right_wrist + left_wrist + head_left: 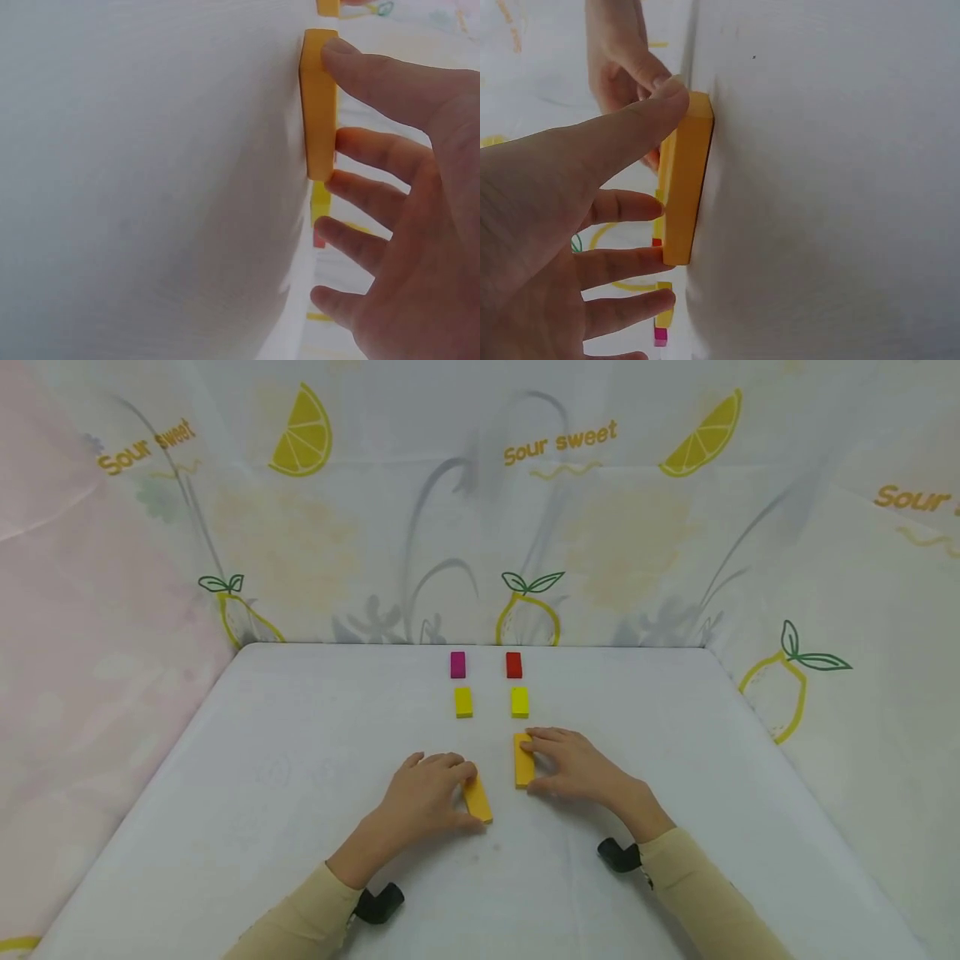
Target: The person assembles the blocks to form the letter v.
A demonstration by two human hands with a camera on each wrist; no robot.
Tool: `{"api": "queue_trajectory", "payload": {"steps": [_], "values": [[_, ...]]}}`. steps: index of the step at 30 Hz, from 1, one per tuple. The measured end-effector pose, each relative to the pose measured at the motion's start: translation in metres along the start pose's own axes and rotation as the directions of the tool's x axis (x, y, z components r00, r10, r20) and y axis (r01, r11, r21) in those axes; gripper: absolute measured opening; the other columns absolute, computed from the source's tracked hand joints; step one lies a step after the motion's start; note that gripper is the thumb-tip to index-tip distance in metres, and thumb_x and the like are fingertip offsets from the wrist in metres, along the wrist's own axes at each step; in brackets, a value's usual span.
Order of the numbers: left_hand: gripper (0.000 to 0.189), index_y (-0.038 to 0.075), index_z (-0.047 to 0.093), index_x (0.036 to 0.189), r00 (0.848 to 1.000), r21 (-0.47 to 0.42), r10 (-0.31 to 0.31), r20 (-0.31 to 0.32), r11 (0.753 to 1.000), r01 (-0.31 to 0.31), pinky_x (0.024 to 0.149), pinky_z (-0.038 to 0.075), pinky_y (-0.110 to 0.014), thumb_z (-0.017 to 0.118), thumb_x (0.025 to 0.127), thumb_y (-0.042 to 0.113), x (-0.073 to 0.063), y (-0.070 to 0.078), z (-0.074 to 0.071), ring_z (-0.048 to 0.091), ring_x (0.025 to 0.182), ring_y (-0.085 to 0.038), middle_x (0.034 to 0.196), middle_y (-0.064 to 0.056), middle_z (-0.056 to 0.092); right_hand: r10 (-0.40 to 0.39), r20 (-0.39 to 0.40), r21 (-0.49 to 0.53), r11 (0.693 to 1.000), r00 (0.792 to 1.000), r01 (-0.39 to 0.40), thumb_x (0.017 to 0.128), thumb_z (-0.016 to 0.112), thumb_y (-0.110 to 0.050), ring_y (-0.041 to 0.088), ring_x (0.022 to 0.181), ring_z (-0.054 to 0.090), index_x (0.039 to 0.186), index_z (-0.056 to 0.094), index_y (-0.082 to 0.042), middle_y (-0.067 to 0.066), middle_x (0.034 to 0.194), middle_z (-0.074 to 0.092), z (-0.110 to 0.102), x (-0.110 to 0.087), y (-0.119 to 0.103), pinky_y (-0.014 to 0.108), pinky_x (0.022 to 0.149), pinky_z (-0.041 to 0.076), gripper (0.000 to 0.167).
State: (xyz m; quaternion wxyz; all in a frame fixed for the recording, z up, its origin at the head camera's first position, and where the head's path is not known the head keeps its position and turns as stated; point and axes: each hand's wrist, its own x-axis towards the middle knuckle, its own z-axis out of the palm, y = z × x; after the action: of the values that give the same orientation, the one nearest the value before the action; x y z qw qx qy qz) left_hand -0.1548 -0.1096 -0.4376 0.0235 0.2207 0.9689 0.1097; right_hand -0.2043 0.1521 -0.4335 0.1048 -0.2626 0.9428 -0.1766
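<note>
Two long orange blocks lie flat on the white table. My left hand (423, 797) holds the left orange block (477, 799) lengthwise, thumb at its near end and fingers toward its far end; that block is slightly tilted. Across from it, my right hand (573, 766) has thumb and fingertips on the right orange block (522, 762), which points almost straight away from me. In the left wrist view the thumb touches a top edge of the orange block (685, 180). The right wrist view shows the other orange block (319, 105) under the thumb, with the outer fingers spread free.
Beyond the hands stand two short rows: a left yellow block (463, 702) behind which lies a magenta block (457, 665), and a right yellow block (520, 702) with a red block (513, 665) behind it. A lemon-printed cloth (360, 527) hangs past the table's far edge.
</note>
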Motion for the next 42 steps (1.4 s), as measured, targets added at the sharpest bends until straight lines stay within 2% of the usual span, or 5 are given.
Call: {"api": "queue_trajectory", "payload": {"steps": [6,15,25,38,42], "values": [[0.061,0.028,0.067,0.112,0.999,0.016,-0.006,0.051,1.0,0.005,0.11,0.038,-0.06,0.078,0.068,0.069,0.001,0.001,-0.007,0.061,0.119,-0.023,0.123,0.001,0.067,-0.004,0.012,0.019,1.0,1.0,0.004,0.084,0.077,-0.04,0.034,0.15,0.028,0.136,0.06,-0.017,0.005,0.157,0.042,-0.002,0.002,-0.003,0.059,0.121,0.022,0.06],[0.063,0.029,0.066,0.118,0.996,0.018,0.004,0.086,1.0,-0.006,0.109,0.039,-0.06,0.079,0.069,0.066,0.0,0.001,-0.011,0.06,0.12,-0.022,0.126,0.001,0.067,0.008,0.056,0.017,1.0,0.998,-0.009,0.083,0.076,-0.035,0.03,0.15,0.03,0.137,0.057,-0.013,0.003,0.155,0.044,-0.003,0.008,-0.006,0.054,0.121,0.025,0.061],[0.061,0.029,0.066,0.117,0.996,0.027,0.005,0.086,1.0,-0.008,0.107,0.043,-0.056,0.078,0.07,0.067,0.001,0.0,-0.013,0.064,0.112,-0.02,0.125,0.004,0.066,-0.001,0.025,0.051,0.999,1.0,0.0,0.081,0.077,-0.03,0.03,0.142,0.04,0.132,0.06,-0.017,0.006,0.15,0.048,-0.004,0.007,-0.008,0.055,0.118,0.032,0.055],[0.062,0.03,0.066,0.118,0.999,0.021,0.022,0.048,1.0,-0.023,0.099,0.049,-0.047,0.077,0.07,0.067,-0.002,-0.003,-0.01,0.066,0.106,-0.019,0.124,0.005,0.066,0.049,0.009,0.072,0.996,0.999,-0.05,0.079,0.077,-0.037,0.031,0.14,0.041,0.124,0.064,-0.024,0.005,0.149,0.049,0.0,0.004,-0.008,0.055,0.117,0.033,0.049],[0.061,0.03,0.066,0.117,0.999,0.019,0.031,0.035,0.999,-0.032,0.097,0.05,-0.046,0.077,0.07,0.067,-0.002,-0.004,-0.009,0.067,0.104,-0.019,0.123,0.005,0.067,0.048,0.009,0.08,0.996,0.999,-0.049,0.079,0.076,-0.036,0.031,0.141,0.04,0.124,0.063,-0.023,0.007,0.149,0.048,0.001,0.001,-0.008,0.056,0.117,0.032,0.048]]}}
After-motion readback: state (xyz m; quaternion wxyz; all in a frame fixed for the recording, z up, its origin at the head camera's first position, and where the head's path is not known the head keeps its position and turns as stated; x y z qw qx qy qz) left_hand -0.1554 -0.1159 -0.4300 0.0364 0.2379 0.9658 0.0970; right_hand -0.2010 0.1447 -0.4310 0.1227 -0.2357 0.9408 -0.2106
